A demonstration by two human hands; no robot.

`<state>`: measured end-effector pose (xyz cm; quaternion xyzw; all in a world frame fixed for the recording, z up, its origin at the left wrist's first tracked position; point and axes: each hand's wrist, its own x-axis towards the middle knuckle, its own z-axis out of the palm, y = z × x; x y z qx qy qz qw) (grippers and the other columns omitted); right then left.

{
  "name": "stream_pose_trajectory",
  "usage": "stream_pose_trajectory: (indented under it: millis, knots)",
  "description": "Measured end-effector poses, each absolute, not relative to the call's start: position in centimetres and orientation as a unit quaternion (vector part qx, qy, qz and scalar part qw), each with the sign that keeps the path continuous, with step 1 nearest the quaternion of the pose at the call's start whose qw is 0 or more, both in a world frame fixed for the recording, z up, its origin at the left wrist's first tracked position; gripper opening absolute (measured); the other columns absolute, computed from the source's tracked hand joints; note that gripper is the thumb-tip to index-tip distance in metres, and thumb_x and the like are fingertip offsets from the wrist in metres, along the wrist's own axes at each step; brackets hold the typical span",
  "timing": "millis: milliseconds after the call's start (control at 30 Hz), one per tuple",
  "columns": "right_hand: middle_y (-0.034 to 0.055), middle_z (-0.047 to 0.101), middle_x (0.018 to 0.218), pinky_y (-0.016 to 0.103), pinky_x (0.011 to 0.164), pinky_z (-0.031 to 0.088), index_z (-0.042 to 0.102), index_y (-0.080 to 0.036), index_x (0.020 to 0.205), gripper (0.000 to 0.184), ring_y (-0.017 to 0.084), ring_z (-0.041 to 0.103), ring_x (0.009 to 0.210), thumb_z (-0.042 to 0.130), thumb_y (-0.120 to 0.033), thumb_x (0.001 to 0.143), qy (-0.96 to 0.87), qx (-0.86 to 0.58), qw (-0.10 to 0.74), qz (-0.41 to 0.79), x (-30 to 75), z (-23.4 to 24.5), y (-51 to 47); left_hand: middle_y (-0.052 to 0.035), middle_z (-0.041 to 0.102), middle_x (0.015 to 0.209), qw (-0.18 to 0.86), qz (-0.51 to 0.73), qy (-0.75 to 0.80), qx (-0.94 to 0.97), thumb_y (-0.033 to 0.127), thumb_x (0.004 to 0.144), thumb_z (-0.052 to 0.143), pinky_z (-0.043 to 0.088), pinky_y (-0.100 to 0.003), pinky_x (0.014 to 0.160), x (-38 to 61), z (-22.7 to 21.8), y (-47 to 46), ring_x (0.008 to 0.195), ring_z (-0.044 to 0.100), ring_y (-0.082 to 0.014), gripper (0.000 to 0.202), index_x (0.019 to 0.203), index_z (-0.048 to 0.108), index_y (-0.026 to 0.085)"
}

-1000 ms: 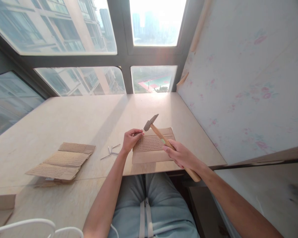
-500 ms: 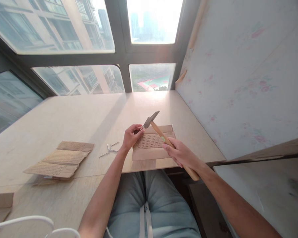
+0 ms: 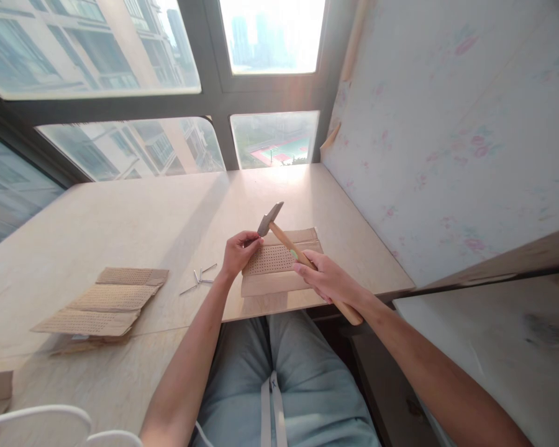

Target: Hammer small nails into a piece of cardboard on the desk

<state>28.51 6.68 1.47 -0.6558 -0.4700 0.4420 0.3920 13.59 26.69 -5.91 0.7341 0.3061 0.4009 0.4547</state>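
Cardboard (image 3: 272,261), punched with rows of small holes, is lying flat on the table (image 3: 135,230), below and between the two hands near its front edge. From where I'm standing, the left hand (image 3: 237,252) is hovering over its far left part, thumb and forefinger pinching together at the tips and the other fingers curling in behind. They seem to be gripping a nail, but the fingers and the hammer head are hiding too much for me to be certain. The right hand (image 3: 325,274) is closing fully around the wooden handle of the hammer (image 3: 284,238), whose butt is sticking out behind the hand, toward the body. The metal head is hanging just beside the left fingertips; whether it is touching anything there, I can't tell.

Outside the left wrist, loose nails (image 3: 199,281) are lying in a crossed heap, and farther out on that side other cards (image 3: 109,297) with holes are resting, tilted slightly.

To my eye, the person is at the tapping step, lining up head and point. The next move seems to be calling for a steady pinch, a short straight blow, and fingertips staying clear of the head.
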Motion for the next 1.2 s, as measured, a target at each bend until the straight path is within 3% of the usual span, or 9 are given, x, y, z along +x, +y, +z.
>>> stream_pose_trajectory:
  millis: [367, 533, 700, 967, 1200]
  knots:
    - [-0.0075, 0.042, 0.056, 0.015, 0.033, 0.022, 0.044, -0.02, 0.079, 0.024, 0.004, 0.037, 0.036, 0.046, -0.039, 0.094, -0.515, -0.7, 0.345, 0.355, 28.5, 2.1, 6.4, -0.0043, 0.072, 0.081, 0.434, 0.391, 0.302, 0.753, 0.039, 0.073, 0.073, 0.053, -0.03, 0.072, 13.5, -5.6, 26.5, 0.078, 0.065, -0.0183, 0.024, 0.082, 0.073, 0.017]
    - [-0.0075, 0.042, 0.056, 0.016, 0.036, 0.024, 0.047, -0.02, 0.085, 0.023, 0.005, 0.037, 0.038, 0.045, -0.04, 0.095, -0.515, -0.706, 0.341, 0.346, 28.4, 2.1, 6.6, -0.0046, 0.072, 0.083, 0.451, 0.392, 0.29, 0.747, 0.037, 0.073, 0.073, 0.053, -0.03, 0.074, 13.5, -5.6, 26.5, 0.079, 0.066, -0.0177, 0.023, 0.082, 0.072, 0.016]
    - [-0.0082, 0.04, 0.056, 0.016, 0.032, 0.025, 0.044, -0.021, 0.082, 0.024, 0.005, 0.038, 0.035, 0.044, -0.041, 0.095, -0.513, -0.705, 0.331, 0.361, 28.2, 2.1, 6.8, -0.0035, 0.069, 0.078, 0.488, 0.381, 0.282, 0.733, 0.035, 0.072, 0.073, 0.052, -0.027, 0.066, 13.4, -5.8, 26.6, 0.07, 0.064, -0.0152, 0.022, 0.078, 0.067, 0.015]
    - [-0.0084, 0.041, 0.057, 0.016, 0.025, 0.027, 0.044, -0.022, 0.085, 0.026, 0.005, 0.037, 0.033, 0.043, -0.046, 0.095, -0.493, -0.7, 0.348, 0.383, 28.1, 1.9, 6.8, -0.0059, 0.073, 0.088, 0.512, 0.372, 0.262, 0.728, 0.035, 0.074, 0.072, 0.053, -0.031, 0.079, 13.3, -5.8, 26.8, 0.083, 0.067, -0.0187, 0.024, 0.087, 0.07, 0.015]
    - [-0.0094, 0.04, 0.058, 0.015, 0.023, 0.028, 0.042, -0.022, 0.084, 0.026, 0.005, 0.035, 0.031, 0.045, -0.046, 0.094, -0.47, -0.691, 0.363, 0.413, 28.0, 2.4, 6.8, -0.006, 0.073, 0.086, 0.522, 0.374, 0.272, 0.717, 0.035, 0.072, 0.073, 0.053, -0.03, 0.075, 13.3, -5.9, 26.7, 0.08, 0.067, -0.0183, 0.023, 0.083, 0.071, 0.015]
